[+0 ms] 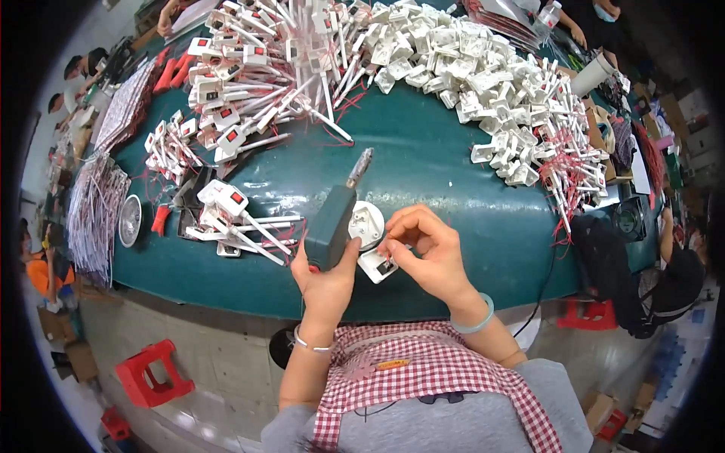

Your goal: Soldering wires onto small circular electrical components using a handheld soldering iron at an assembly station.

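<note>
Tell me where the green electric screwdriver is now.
The green electric screwdriver is in the left hand, near the table's front edge, just left of the white plug part the right hand touches.

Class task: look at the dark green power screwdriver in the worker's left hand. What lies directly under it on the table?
Under the screwdriver lies a white plastic plug part, steadied by the right hand. The left hand and the tool cover its left edge.

A dark green bench [445,162] carries a large heap of white plastic parts [483,72] at its far right and a pile of white switch units with red buttons [249,68] at far left. A round metal dish [130,220] and red-handled pliers [160,219] lie near the left edge. Red plastic stools [151,374] stand on the floor below, another [589,312] at right.
</note>
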Tool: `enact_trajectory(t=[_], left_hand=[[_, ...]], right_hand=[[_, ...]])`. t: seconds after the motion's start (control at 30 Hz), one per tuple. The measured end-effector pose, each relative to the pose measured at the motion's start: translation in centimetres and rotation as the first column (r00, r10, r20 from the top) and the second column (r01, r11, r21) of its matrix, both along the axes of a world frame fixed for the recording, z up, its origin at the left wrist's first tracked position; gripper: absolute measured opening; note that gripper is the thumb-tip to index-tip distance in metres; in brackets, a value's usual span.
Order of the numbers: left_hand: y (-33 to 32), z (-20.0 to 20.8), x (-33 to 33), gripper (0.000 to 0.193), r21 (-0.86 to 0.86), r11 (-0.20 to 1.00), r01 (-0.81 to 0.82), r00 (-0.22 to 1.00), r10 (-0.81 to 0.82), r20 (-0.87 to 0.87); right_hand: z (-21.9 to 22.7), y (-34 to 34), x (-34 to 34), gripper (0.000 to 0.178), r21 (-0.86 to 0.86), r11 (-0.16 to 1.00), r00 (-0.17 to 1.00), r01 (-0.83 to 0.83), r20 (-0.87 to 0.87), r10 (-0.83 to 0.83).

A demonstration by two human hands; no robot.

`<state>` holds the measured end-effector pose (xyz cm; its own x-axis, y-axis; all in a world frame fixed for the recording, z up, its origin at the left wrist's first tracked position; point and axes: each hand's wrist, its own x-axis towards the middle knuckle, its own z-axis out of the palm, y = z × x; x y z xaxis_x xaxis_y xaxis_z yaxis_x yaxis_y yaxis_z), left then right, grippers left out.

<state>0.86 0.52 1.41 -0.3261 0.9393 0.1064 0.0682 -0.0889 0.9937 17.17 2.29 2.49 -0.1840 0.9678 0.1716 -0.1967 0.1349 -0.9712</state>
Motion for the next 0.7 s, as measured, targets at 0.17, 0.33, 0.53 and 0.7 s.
enact_trajectory(t=[0.17, 0.33, 0.53, 0.7], left_hand=[[-0.4, -1.0, 0.3, 0.03, 0.077, 0.997, -0.027, 0.999, 0.029, -0.027], [-0.8, 1.2, 0.0, 0.027, 0.015, 0.996, -0.087, 0.987, 0.084, 0.139], [-1.4, 1.9, -1.1, 0.036, 0.055, 0.998, 0.033, 0.985, -0.042, 0.167], [-1.4, 2.2, -0.6, 0.039, 0.019, 0.989, 0.144, 0.96, -0.144, 0.241]], right_hand=[[0.3, -0.3, -0.5, 0.008, -0.105, 0.993, 0.998, 0.051, -0.018, -0.053], [0.4, -0.5, 0.1, 0.007, -0.081, 0.997, 1.0, 0.003, -0.02, -0.005], [1.5, -0.7, -0.2, 0.005, -0.104, 0.982, 0.987, -0.159, 0.014, 0.161], [1.7, -0.8, 0.2, 0.008, 0.103, 0.974, 0.959, -0.199, 0.226, 0.172]])
